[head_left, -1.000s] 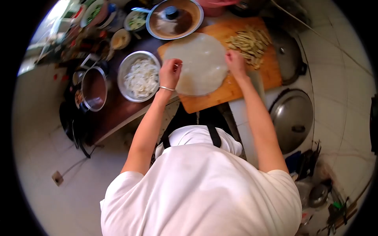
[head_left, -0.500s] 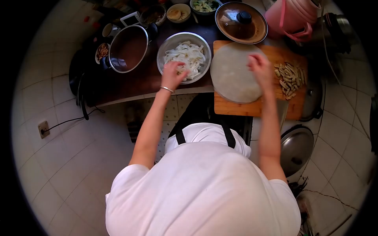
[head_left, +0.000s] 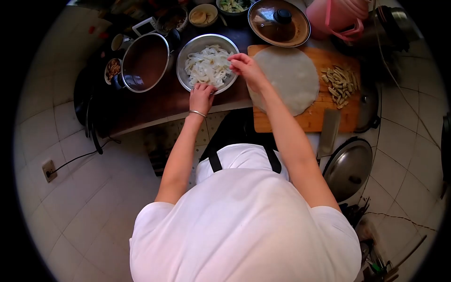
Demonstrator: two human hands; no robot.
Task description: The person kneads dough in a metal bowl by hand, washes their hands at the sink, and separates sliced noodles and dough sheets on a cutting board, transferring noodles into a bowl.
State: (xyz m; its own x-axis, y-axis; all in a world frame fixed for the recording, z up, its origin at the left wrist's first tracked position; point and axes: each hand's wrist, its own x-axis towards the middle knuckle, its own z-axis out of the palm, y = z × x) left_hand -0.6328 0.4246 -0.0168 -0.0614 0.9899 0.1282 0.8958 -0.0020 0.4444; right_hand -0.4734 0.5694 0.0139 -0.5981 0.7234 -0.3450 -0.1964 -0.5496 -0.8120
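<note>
A metal bowl [head_left: 182,77] of wide white noodle strips [head_left: 209,65] stands on the dark counter. My left hand [head_left: 202,97] is at its near rim, fingers closed over the edge. My right hand [head_left: 246,69] hovers by the bowl's right rim, its fingers pinched; what they hold, if anything, is too small to make out. Under my right forearm, a large round pale dough sheet [head_left: 291,77] lies on the wooden cutting board [head_left: 277,123]. Cut tan strips [head_left: 340,84] are piled on the board's right side.
A cleaver [head_left: 329,129] sticks out past the board's near edge. A glass lid [head_left: 145,61] is left of the bowl, another lidded pan [head_left: 279,23] behind the board. A pink jug [head_left: 338,19] stands at the back right. A metal lid [head_left: 347,169] lies lower right.
My right hand has moved left from over the dough sheet to the bowl's right rim. My left hand has drawn back from above the noodles to the near rim. The camera view has shifted slightly.
</note>
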